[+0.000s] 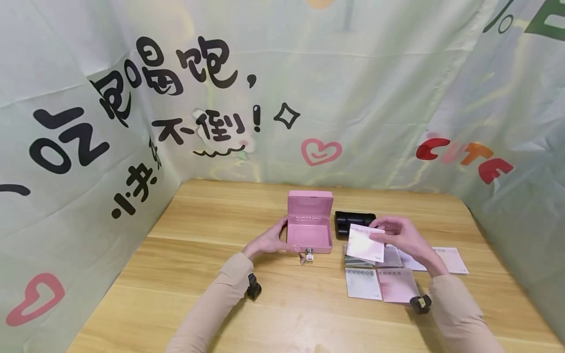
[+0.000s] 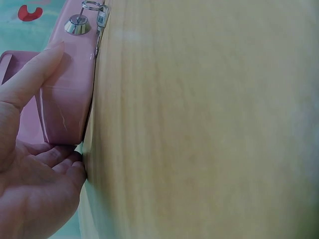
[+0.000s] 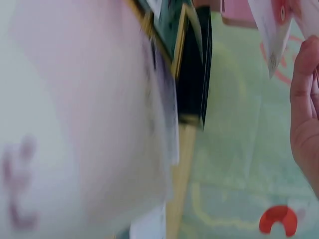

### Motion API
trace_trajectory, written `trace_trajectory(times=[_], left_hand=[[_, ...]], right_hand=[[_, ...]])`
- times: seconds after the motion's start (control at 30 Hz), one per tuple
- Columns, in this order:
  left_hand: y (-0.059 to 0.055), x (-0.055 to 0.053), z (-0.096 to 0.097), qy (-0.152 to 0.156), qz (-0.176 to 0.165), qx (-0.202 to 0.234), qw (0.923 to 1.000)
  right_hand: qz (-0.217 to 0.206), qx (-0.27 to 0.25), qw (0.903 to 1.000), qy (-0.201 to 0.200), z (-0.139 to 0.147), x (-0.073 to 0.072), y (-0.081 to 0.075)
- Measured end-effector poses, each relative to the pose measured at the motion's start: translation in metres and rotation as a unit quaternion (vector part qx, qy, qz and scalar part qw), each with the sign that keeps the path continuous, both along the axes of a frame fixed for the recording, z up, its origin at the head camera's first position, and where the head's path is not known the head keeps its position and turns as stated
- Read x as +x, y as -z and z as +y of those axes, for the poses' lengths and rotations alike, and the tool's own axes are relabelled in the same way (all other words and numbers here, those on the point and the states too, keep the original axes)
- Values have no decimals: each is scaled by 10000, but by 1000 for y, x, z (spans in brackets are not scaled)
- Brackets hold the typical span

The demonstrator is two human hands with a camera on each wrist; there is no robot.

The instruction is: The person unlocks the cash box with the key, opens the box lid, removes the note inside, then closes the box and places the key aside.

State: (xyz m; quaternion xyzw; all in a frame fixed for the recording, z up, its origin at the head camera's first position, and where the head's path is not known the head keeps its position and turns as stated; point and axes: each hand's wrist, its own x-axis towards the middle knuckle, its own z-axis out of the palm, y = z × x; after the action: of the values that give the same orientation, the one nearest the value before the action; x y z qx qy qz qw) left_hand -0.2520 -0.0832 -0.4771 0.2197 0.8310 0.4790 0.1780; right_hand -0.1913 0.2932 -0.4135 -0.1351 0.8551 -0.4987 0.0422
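A small pink cash box (image 1: 310, 206) stands on the table with its lid raised and the inside showing bare. From its front lock hang keys (image 1: 309, 256). My left hand (image 1: 270, 240) grips the box's front left corner; in the left wrist view the thumb lies on the front wall (image 2: 65, 99) and the fingers bend against the side. To the right, my right hand (image 1: 402, 238) pinches a pale pink square card (image 1: 364, 246) by its upper right edge, above the laid-out cards. That card also shows at the top right of the right wrist view, fingers beside it.
Several square cards lie in rows below the right hand, among them a whitish card (image 1: 363, 284) and a pink card (image 1: 398, 287). Behind them sits a black case (image 1: 346, 218). Printed curtains (image 1: 371, 108) border the wooden table (image 1: 212, 201) at the back and sides.
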Motion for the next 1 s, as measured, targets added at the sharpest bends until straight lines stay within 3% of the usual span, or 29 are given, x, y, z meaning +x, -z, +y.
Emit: trace_trajectory(times=[0.53, 0.7, 1.0], left_hand=[[1, -1, 0, 96, 58, 127, 9999], [2, -2, 0, 172, 111, 238, 9995], [1, -2, 0, 136, 76, 187, 9997]], right_hand=[[208, 8, 9997, -83, 59, 23, 6], [65, 69, 9999, -63, 80, 30, 7], [-337, -21, 9986, -407, 116, 40, 14]])
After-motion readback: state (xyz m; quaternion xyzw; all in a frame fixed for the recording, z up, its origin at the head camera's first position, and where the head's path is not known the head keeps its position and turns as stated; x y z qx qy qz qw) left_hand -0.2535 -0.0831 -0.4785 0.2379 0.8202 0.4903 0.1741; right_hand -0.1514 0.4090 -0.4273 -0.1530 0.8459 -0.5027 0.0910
